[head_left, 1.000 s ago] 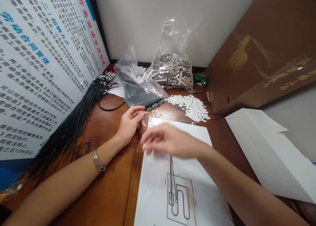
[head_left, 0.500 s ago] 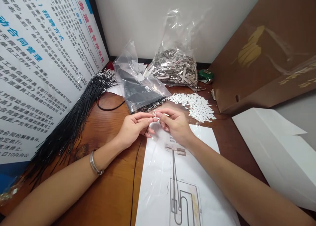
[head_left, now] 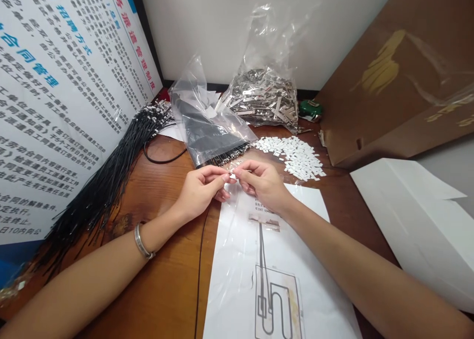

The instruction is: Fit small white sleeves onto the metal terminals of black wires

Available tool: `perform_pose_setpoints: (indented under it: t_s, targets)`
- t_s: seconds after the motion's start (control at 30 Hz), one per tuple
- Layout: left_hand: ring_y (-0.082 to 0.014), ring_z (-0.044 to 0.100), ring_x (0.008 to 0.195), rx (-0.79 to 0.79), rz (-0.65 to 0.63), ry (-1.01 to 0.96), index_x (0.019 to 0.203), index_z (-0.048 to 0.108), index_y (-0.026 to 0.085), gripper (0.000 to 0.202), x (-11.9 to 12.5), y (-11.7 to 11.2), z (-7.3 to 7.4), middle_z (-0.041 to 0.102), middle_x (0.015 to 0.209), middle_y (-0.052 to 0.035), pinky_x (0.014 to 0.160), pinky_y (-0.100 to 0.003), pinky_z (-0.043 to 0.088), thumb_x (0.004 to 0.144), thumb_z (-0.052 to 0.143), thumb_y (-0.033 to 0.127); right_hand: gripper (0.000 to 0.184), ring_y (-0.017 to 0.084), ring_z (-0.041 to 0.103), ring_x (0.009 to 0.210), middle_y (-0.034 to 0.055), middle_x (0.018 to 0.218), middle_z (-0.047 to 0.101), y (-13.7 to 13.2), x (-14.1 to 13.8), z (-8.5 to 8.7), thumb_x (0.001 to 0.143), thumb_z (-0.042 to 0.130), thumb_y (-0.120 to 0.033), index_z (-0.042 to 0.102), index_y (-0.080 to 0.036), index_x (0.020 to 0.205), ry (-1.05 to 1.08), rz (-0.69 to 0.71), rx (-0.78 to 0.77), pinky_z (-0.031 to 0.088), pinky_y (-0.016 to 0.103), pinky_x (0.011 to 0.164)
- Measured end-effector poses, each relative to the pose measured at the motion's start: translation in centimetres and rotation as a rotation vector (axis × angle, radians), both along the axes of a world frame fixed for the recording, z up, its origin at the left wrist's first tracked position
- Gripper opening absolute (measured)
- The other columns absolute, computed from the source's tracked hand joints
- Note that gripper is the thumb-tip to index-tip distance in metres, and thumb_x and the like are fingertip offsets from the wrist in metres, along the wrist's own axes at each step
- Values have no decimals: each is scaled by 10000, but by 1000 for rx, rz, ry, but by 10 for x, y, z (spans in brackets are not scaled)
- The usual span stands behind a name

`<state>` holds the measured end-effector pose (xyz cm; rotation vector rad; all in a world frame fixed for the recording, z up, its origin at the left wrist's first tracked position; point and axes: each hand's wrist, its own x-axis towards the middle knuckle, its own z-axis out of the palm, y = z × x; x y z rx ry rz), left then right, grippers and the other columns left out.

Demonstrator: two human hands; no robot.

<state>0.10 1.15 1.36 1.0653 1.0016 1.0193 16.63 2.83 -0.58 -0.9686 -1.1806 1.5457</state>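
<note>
My left hand [head_left: 202,191] and my right hand [head_left: 263,185] meet fingertip to fingertip over the top of the paper sheet. Between the pinched fingers shows a small white plastic piece [head_left: 232,175], like those in the white pile behind. A thin black wire [head_left: 200,260] hangs from beneath my left hand and runs down the table toward me. My left thumb and index finger are closed on its end, which the fingers hide. The right thumb and index finger pinch at the white piece. How wire and piece touch is too small to make out.
Behind the hands lie a clear bag of black wires [head_left: 207,131], a bag of metal strips [head_left: 261,99] and a pile of white pieces [head_left: 301,156]. A black wire bundle [head_left: 111,181] leans left. A printed sheet [head_left: 237,289], white box [head_left: 407,220] and brown box [head_left: 400,82] are nearby.
Both hands stay in nearly the same place, with fingers shifted slightly. The white piece shows more clearly between the fingertips now. The whole view has moved a little.
</note>
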Motion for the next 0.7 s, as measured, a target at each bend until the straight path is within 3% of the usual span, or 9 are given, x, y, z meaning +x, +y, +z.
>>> perform_pose_setpoints:
  t_s: [0.1, 0.43, 0.7]
  targets:
    - [-111, 632, 508, 6, -16, 22, 811, 637, 120, 340, -1, 0, -1, 724, 745, -58, 457, -213, 534, 663, 770, 397, 330, 40, 369, 409, -12, 585, 596, 1, 0, 0, 660, 798, -443, 626, -163, 690, 0, 14, -22, 200, 205, 371]
    - [-111, 617, 486, 17, 34, -7, 800, 613, 129, 365, -1, 1, 0, 701, 694, -32, 482, -242, 541, 640, 785, 408, 290, 59, 388, 384, -50, 462, 523, 0, 1, -3, 741, 735, -441, 643, -168, 772, -53, -7, 22, 247, 215, 383]
    - [-120, 615, 474, 4, 39, -25, 812, 622, 129, 376, 0, 1, 2, 693, 690, -25, 487, -261, 537, 623, 796, 404, 320, 57, 415, 424, -31, 562, 569, -2, -1, 2, 711, 749, -472, 650, -169, 742, -85, 15, 57, 290, 218, 391]
